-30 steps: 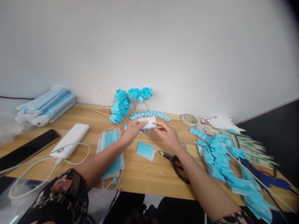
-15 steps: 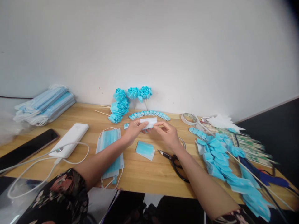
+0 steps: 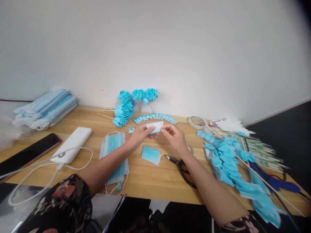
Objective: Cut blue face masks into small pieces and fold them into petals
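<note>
A small white and blue piece of face mask fabric (image 3: 155, 125) is held level above the table between both hands. My left hand (image 3: 140, 135) grips its left end, thumb on top. At its right edge, my right hand (image 3: 173, 136) pinches the fabric between thumb and fingertips. Just below lie a cut blue piece of mask fabric (image 3: 151, 154) and black-handled scissors (image 3: 182, 169), partly under my right forearm. Whole face masks (image 3: 114, 152) rest beneath my left forearm. Beyond the hands, a curved row of folded blue pieces (image 3: 155, 117) lies on the table.
Blue fabric flowers (image 3: 125, 110) on sticks stand by the wall. Left are a mask stack (image 3: 48, 108), a white power bank (image 3: 73, 144) with cable and a phone (image 3: 29, 155). Right are tape (image 3: 196, 122), a long pleated blue strip (image 3: 224, 165) and a blue glue gun (image 3: 277, 183).
The right edge of the held fabric now shows more blue along its lower side, near my right fingertips. Both hands stay in nearly the same place.
</note>
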`<action>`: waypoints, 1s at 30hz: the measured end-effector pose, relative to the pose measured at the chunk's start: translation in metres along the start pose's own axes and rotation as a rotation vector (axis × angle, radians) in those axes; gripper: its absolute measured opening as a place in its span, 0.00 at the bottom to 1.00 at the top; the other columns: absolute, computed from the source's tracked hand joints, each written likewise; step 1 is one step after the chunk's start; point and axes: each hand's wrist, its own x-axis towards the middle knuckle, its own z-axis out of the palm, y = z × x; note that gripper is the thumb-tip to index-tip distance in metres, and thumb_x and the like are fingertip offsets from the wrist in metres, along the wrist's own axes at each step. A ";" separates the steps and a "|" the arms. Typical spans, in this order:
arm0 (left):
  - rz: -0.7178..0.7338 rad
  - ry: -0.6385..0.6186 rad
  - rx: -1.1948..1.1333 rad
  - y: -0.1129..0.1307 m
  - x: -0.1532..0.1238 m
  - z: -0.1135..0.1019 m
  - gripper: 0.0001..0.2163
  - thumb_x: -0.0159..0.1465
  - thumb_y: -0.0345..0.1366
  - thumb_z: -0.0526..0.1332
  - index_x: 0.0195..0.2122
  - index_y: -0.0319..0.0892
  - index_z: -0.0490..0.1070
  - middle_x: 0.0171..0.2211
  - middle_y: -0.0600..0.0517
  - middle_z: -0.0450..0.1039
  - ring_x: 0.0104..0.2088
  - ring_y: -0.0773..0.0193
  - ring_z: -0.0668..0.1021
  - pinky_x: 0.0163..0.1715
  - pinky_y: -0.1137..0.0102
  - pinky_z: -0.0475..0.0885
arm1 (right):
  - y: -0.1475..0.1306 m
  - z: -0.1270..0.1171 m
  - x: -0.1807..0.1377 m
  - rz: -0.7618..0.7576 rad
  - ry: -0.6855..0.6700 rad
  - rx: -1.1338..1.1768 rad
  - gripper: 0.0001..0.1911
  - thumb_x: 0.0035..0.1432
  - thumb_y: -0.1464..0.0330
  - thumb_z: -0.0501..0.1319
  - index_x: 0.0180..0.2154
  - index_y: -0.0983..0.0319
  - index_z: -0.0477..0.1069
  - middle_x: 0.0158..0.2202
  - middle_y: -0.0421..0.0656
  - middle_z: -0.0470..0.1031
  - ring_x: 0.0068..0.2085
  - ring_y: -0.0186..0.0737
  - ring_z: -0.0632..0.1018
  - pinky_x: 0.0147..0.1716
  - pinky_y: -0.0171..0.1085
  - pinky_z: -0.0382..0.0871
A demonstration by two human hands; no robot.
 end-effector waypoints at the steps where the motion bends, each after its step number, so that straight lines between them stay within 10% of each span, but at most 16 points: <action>1: -0.001 0.001 -0.001 0.000 0.000 0.000 0.21 0.55 0.50 0.66 0.37 0.34 0.76 0.31 0.45 0.80 0.28 0.62 0.79 0.29 0.70 0.70 | 0.000 0.000 0.000 0.002 0.003 -0.005 0.08 0.54 0.62 0.62 0.31 0.60 0.73 0.28 0.41 0.77 0.29 0.36 0.74 0.30 0.35 0.67; 30: 0.058 0.072 0.091 -0.003 0.001 0.000 0.21 0.54 0.38 0.68 0.48 0.38 0.70 0.28 0.52 0.76 0.28 0.65 0.78 0.29 0.73 0.70 | 0.006 -0.003 0.002 0.044 -0.027 0.133 0.25 0.60 0.56 0.58 0.55 0.59 0.68 0.31 0.40 0.71 0.31 0.37 0.72 0.31 0.37 0.71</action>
